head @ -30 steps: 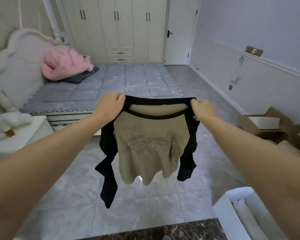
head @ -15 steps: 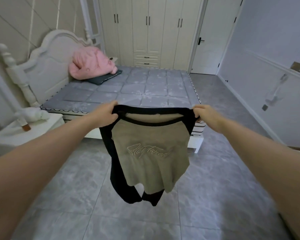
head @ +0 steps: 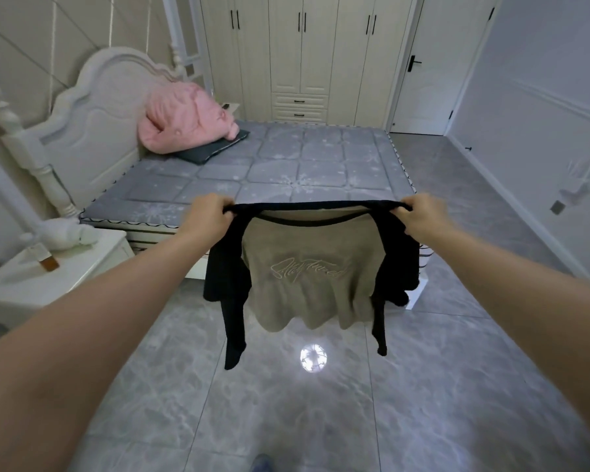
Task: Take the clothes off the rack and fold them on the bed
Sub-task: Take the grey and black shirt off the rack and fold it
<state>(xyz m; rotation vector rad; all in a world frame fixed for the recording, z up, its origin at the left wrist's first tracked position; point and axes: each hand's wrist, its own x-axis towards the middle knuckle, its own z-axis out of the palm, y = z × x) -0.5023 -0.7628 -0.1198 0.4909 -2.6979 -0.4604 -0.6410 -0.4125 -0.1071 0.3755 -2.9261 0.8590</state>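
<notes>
- Floor (head: 286, 420) of glossy grey marble-look tile fills the lower half of the frame, with a round glare of a ceiling light (head: 313, 358) reflected near the middle.
- Bed (head: 269, 172) with a grey quilted mattress lies across the centre, its white headboard (head: 92, 131) at upper left; a pink bundle (head: 184, 122) sits on a dark pillow (head: 215, 149) by the headboard.
- White nightstand (head: 48, 270) stands at the left edge, cream wardrobe (head: 304, 52) along the top, white door (head: 436, 63) at upper right.
- Shirt (head: 310, 274), tan body with black sleeves and neckband, hangs in mid-frame over the floor, in front of the bed's near edge. Its shoulder line runs left to right across the picture; the body drops straight down, hem lowest, sleeves dangling either side. Script lettering faces the viewer.
- Left hand (head: 208, 218) has its fingers curled tight round the shirt's left shoulder.
- Right hand (head: 419, 216) grips the right shoulder the same way, both arms stretched forward, neckline taut between them.
</notes>
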